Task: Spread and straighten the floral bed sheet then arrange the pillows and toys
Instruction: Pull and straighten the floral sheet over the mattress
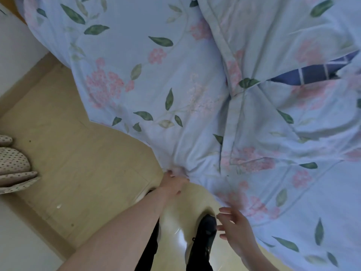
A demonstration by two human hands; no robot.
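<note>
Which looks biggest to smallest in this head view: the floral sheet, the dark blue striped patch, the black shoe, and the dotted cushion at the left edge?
1. Floral sheet, by far.
2. Dark blue striped patch and dotted cushion: alike, and the cushion is cut off by the frame.
3. Black shoe, though nearness to the camera makes this unsure.

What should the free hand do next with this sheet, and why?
Probably bring the right hand onto the hanging edge of the floral sheet beside it and grip. The left hand already pinches a bunched corner, while the right hand is open and holds nothing. The sheet lies folded and creased, with a dark blue striped fabric showing through a gap, so a two-handed pull seems needed.
</note>
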